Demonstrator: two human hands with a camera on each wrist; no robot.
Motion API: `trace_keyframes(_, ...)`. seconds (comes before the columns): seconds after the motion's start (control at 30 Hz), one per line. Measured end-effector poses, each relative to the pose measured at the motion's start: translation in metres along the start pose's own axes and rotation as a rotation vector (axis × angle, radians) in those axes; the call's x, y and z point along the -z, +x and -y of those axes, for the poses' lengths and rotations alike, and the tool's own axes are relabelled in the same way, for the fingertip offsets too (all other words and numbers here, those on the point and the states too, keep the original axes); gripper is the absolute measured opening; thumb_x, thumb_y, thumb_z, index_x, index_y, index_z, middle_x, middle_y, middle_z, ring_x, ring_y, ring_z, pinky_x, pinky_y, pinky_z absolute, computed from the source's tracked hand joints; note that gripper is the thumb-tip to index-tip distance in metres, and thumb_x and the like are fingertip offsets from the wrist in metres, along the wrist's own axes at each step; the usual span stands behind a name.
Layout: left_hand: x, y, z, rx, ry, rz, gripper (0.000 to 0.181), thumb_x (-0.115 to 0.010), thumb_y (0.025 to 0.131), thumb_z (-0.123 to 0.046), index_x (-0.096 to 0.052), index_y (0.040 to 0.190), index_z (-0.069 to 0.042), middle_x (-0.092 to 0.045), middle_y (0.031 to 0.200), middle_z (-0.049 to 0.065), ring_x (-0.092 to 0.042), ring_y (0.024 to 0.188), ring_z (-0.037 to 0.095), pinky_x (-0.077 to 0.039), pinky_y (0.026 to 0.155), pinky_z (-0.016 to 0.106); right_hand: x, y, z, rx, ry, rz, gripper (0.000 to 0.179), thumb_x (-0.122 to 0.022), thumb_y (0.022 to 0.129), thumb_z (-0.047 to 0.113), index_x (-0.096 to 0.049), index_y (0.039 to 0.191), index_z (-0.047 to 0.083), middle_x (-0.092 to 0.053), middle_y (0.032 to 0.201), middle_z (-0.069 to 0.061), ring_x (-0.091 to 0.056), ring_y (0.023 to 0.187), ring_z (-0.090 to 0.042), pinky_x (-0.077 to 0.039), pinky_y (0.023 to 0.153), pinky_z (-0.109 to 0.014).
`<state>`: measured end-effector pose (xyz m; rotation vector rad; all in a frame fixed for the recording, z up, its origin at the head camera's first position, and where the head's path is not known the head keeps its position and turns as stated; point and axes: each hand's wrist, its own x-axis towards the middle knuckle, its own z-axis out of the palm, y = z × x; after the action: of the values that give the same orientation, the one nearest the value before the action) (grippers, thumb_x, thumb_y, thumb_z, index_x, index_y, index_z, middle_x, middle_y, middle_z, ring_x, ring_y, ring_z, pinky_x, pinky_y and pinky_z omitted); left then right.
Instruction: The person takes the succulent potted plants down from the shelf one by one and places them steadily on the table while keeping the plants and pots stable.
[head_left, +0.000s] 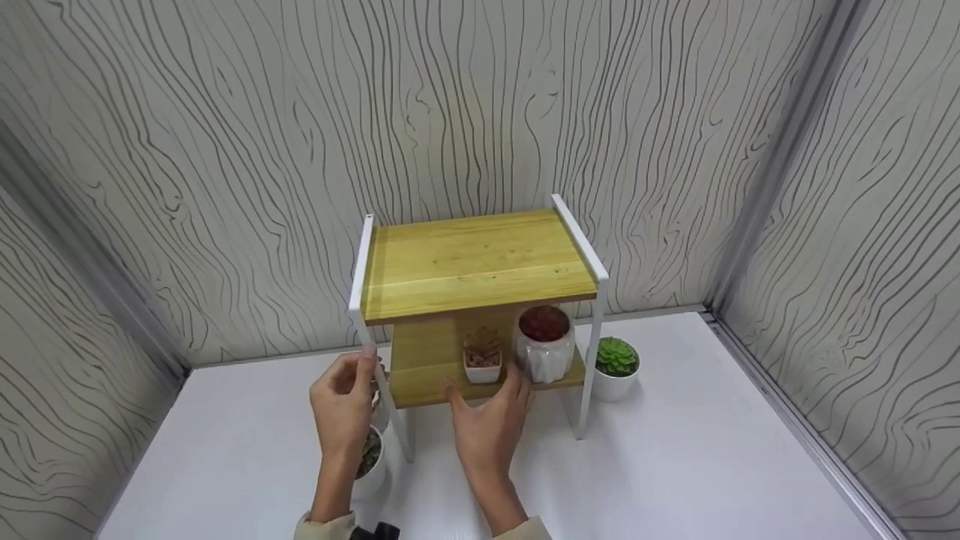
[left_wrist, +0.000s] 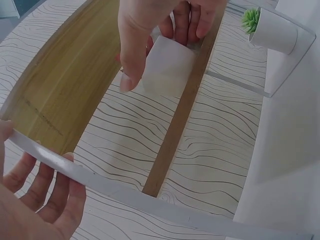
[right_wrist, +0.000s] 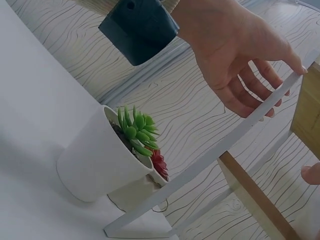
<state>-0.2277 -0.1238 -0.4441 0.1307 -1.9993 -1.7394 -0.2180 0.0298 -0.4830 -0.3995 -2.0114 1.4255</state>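
Note:
A two-tier wooden rack with white metal sides stands on the table. My left hand grips its left upright, thumb on one side and fingers on the other in the left wrist view. At the lower shelf's front edge, my right hand spreads thumb and fingers around a small square white pot with a reddish succulent. A gap shows between thumb and pot. The fingertips reach between this pot and a larger ribbed white pot with a dark red top. Part of the small pot's far side is hidden in the left wrist view.
To the rack's right is a white pot with a green succulent. Left of the rack, a white pot with a green plant stands beside a pot with a red succulent. Wood-grain patterned walls enclose the white table.

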Motion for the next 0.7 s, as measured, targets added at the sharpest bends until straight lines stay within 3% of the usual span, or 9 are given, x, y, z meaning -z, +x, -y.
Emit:
trace_keyframes(0.27,0.0,-0.001,0.0,0.005,0.041,-0.012,0.029,-0.069,0.104,-0.035,-0.078,0.101,-0.007,-0.073,0.093,0.011,-0.064,0.081,0.013,-0.054,0.072,0.022,-0.009,0.001,-0.001,0.05,-0.008,-0.057,0.083,-0.095,0.078,0.017,-0.05,0.144,-0.007,-0.057,0.139,-0.025,-0.052,0.134,-0.042,-0.046,0.112,-0.059)
trace_keyframes(0.5,0.0,0.001,0.001,-0.004,-0.011,-0.013,0.028,-0.071,0.102,-0.033,-0.078,0.097,-0.006,-0.068,0.079,0.004,-0.061,0.071,0.012,-0.053,0.065,0.023,-0.013,0.005,0.0,0.05,-0.039,-0.063,0.083,-0.093,0.08,0.019,-0.049,0.146,-0.008,-0.057,0.139,-0.026,-0.054,0.133,-0.043,-0.048,0.11,-0.057)
trace_keyframes(0.7,0.002,0.0,0.002,0.007,-0.015,-0.004,0.028,-0.07,0.103,-0.034,-0.078,0.096,-0.008,-0.069,0.082,0.006,-0.062,0.073,0.013,-0.054,0.068,0.024,-0.015,0.007,0.001,0.04,-0.032,-0.065,0.082,-0.093,0.081,0.019,-0.05,0.145,-0.009,-0.058,0.139,-0.028,-0.055,0.133,-0.043,-0.048,0.111,-0.058)
